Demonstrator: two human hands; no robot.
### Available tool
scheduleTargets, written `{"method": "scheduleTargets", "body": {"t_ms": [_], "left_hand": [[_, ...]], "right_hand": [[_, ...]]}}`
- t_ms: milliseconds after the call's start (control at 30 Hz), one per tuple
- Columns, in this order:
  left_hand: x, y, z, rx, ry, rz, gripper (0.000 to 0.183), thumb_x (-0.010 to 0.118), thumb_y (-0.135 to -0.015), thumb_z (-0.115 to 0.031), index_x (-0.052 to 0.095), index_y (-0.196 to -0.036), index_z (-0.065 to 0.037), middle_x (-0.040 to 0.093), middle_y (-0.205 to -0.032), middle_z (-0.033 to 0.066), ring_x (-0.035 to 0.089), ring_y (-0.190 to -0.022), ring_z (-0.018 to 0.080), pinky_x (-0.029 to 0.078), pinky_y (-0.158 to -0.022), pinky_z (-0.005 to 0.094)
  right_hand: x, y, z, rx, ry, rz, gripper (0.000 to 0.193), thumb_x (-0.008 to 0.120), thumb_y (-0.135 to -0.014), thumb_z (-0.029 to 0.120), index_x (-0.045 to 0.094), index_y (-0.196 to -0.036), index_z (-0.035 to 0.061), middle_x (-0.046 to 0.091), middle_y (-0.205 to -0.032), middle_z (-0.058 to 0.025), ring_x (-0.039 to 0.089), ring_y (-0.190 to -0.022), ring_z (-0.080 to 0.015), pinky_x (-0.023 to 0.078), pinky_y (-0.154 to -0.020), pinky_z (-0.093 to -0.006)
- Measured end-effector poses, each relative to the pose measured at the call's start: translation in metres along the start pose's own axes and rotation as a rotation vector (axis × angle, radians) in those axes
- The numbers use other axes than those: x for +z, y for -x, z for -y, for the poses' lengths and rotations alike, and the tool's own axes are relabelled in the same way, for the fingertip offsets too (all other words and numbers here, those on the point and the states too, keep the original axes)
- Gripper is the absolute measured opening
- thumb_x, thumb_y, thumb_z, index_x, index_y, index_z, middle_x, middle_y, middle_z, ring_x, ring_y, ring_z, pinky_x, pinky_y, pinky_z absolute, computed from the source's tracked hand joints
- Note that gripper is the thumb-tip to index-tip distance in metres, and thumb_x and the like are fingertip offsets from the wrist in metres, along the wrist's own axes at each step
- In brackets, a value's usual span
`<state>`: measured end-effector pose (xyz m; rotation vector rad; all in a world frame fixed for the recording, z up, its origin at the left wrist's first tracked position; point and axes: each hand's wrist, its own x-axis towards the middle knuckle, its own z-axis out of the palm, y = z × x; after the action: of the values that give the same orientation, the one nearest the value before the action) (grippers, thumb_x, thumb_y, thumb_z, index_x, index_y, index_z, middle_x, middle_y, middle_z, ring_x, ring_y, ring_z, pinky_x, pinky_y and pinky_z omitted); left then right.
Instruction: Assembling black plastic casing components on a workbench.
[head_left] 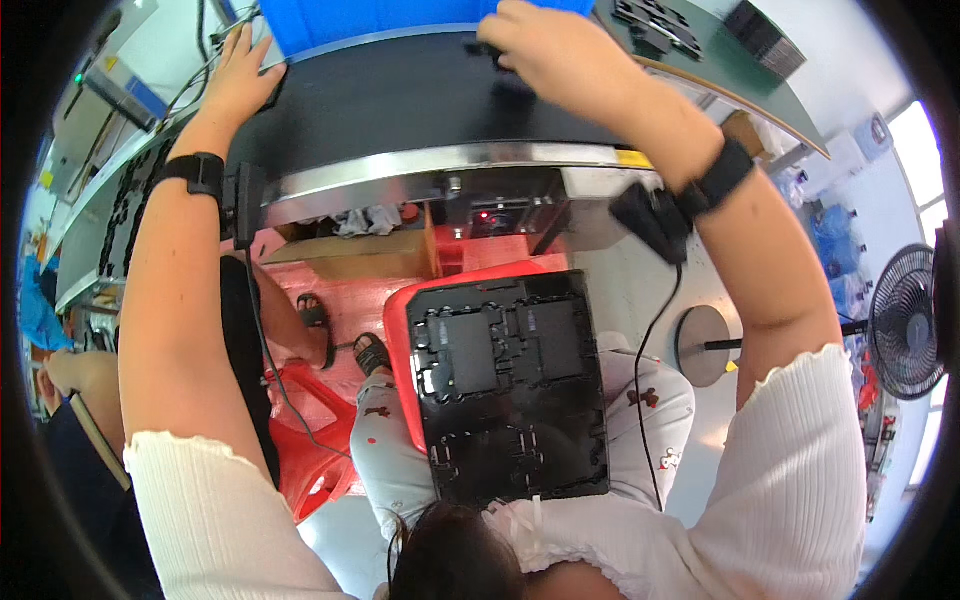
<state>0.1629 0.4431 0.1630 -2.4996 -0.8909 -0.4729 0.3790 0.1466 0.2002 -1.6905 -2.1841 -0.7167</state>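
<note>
My left hand (240,78) lies with fingers stretched out at the left edge of a black belt surface (385,95). At the far right of that surface, my right hand (540,50) has its fingers curled on a small black part (484,48), mostly hidden and blurred. A black moulded tray (515,400) rests on my lap. Two flat dark rectangular pieces (468,352) sit side by side in its upper half, while its lower half shows bare moulded outlines. Both wrists wear black bands with small devices on cables.
A blue bin (390,18) stands at the back of the belt. On the green table (740,90) at right are black parts and a dark stack (763,40). Below the belt's metal edge sits a cardboard box (365,255). A fan (905,320) stands right; another person's legs are at left.
</note>
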Motion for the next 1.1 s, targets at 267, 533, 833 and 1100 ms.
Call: {"method": "scheduleTargets", "body": {"t_ms": [267,533,833,1100], "left_hand": [[0.032,-0.036,-0.006,0.193,0.427,0.540,0.076,0.052,-0.082,-0.056,0.031,-0.140,-0.012,0.036,-0.140,0.0151,0.036,-0.128,0.0278,0.027,-0.105,0.0342],[-0.019,-0.021,-0.056,0.219,0.344,0.578,0.083,0.057,-0.076,-0.060,0.037,-0.137,-0.008,0.045,-0.133,0.0165,0.044,-0.120,0.0265,0.032,-0.100,0.0335],[-0.145,0.131,-0.175,0.607,0.451,-0.069,0.059,0.068,-0.075,-0.034,0.052,-0.124,-0.006,0.052,-0.114,0.0194,0.049,-0.106,0.0342,0.037,-0.092,0.0393],[-0.207,0.337,-0.244,0.626,0.583,0.483,0.075,0.075,-0.064,-0.031,0.045,-0.126,-0.003,0.043,-0.121,0.0181,0.041,-0.111,0.0355,0.033,-0.094,0.0441]], "right_hand": [[-0.062,0.153,0.117,0.440,-0.883,0.213,0.027,0.061,-0.078,0.005,0.055,-0.104,-0.0005,0.055,-0.090,-0.0140,0.055,-0.085,-0.0314,0.044,-0.074,-0.0366],[-0.054,0.246,0.203,0.467,-0.874,0.643,0.032,0.059,-0.076,0.006,0.054,-0.107,-0.0010,0.054,-0.102,-0.0151,0.053,-0.093,-0.0317,0.044,-0.080,-0.0392],[-0.078,0.285,0.262,0.205,-0.467,0.486,0.053,0.057,-0.082,0.034,0.049,-0.124,0.0032,0.037,-0.136,-0.0146,0.036,-0.125,-0.0307,0.027,-0.101,-0.0529],[-0.084,0.295,0.277,0.176,-0.211,0.492,0.046,0.056,-0.083,0.032,0.055,-0.117,0.0012,0.043,-0.131,-0.0164,0.035,-0.126,-0.0308,0.027,-0.099,-0.0577]]}}
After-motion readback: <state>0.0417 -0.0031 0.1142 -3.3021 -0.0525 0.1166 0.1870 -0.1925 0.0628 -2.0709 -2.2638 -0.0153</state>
